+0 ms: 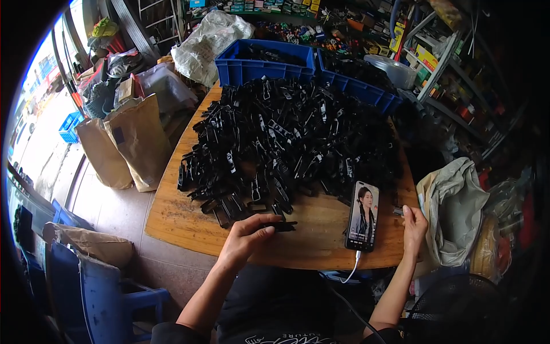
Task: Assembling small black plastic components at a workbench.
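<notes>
A left hand (246, 236) pinches a black clip (283, 227) projecting toward three o'clock, long axis running nine to three, while the farther right hand (415, 227), beyond a phone (362, 217), grips a small silvery piece (398, 211) at its ten o'clock.

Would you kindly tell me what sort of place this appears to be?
Probably a workshop or storeroom: a wooden table heaped with black clip-like parts, blue plastic crates behind them, and metal shelving packed with goods.
</notes>
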A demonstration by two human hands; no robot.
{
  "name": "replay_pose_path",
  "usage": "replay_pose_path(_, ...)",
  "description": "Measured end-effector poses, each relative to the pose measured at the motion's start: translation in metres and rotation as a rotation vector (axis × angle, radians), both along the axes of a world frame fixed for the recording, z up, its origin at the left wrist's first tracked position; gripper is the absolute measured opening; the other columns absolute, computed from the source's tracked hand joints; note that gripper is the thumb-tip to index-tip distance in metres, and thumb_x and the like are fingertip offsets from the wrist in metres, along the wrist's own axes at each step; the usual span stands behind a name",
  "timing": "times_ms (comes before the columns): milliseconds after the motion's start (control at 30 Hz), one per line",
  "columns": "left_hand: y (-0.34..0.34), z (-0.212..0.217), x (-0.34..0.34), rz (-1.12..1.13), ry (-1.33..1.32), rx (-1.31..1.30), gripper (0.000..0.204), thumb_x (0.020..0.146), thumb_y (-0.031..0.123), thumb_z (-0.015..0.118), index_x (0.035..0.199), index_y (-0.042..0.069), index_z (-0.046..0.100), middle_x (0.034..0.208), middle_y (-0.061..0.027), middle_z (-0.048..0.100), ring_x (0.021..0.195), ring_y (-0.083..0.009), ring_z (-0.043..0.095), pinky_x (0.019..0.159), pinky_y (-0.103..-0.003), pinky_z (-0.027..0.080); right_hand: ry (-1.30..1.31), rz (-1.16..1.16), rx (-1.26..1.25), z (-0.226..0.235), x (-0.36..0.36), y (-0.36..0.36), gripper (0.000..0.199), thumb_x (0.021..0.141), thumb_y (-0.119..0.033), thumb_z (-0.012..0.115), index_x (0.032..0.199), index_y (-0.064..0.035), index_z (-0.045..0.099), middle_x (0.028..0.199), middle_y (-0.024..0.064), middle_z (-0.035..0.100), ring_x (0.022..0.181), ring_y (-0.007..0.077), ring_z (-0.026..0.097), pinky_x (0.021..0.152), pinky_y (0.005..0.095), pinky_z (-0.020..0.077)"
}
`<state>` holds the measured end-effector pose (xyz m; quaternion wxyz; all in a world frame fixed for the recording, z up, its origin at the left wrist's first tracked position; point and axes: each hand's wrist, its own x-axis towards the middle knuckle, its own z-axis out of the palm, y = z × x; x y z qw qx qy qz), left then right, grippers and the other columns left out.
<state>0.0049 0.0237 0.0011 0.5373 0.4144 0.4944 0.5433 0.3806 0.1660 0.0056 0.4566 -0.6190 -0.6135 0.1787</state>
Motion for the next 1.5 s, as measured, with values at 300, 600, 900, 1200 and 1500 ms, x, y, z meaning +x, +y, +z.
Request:
replay_pose_path(300, -0.008, 0.003, 0.028, -0.103, -0.352, -0.074, 0.042, 0.089, 0.010, 0.055, 0.128, -0.003, 0.046, 0.118, -0.0153, 0.056, 0.103, -0.0222, 0.059, 0.090, -0.032, 0.047, 0.156, 0.570, 0.026, 0.032, -0.160, -0.086, 0.015, 0.084, -0.014, 0.066, 0.087, 0.0004, 0.063, 0.066, -0.0008, 0.056, 0.057, 0.0034, 0.048, 0.050, 0.0181, 0.0384)
replay_pose_path(600, -0.019, 0.010, 0.022, 0.106, -0.405, 0.059, 0.042, 0.088, 0.009, 0.056, 0.128, 0.000, 0.045, 0.110, -0.0096, 0.058, 0.101, -0.0177, 0.057, 0.087, -0.032, 0.049, -0.040, 0.660, 0.260, 0.024, -0.217, -0.087, 0.016, 0.078, -0.014, 0.071, 0.084, -0.0017, 0.062, 0.065, 0.0077, 0.060, 0.053, 0.0162, 0.059, 0.047, 0.0265, 0.0451)
replay_pose_path(900, -0.026, 0.001, 0.005, 0.252, -0.381, 0.054, 0.026, 0.085, 0.004, 0.058, 0.110, 0.000, 0.056, 0.082, -0.0023, 0.059, 0.074, -0.0091, 0.055, 0.069, -0.021, 0.044, -0.482, 0.542, 0.408, 0.021, -0.210, -0.039, 0.021, 0.078, -0.014, 0.066, 0.096, -0.0030, 0.061, 0.078, 0.0102, 0.057, 0.070, 0.0245, 0.058, 0.061, 0.0355, 0.0464)
replay_pose_path(1200, -0.024, 0.004, -0.003, 0.302, -0.332, 0.117, 0.036, 0.081, -0.004, 0.051, 0.117, -0.002, 0.053, 0.096, -0.0090, 0.061, 0.084, -0.0135, 0.057, 0.081, -0.026, 0.045, -0.350, 0.705, 0.056, 0.021, -0.196, -0.047, 0.010, 0.080, -0.008, 0.061, 0.077, -0.0011, 0.055, 0.068, 0.0048, 0.056, 0.060, 0.0178, 0.054, 0.057, 0.0286, 0.0439)
replay_pose_path(1500, -0.020, 0.005, 0.013, 0.064, -0.282, 0.024, 0.051, 0.074, -0.008, 0.049, 0.124, 0.002, 0.050, 0.112, -0.0073, 0.058, 0.097, -0.0134, 0.057, 0.089, -0.026, 0.043, 0.438, 1.035, -0.645, 0.031, -0.180, -0.081, 0.021, 0.089, -0.020, 0.056, 0.093, 0.0002, 0.058, 0.079, 0.0025, 0.061, 0.065, 0.0056, 0.052, 0.062, 0.0188, 0.0436)
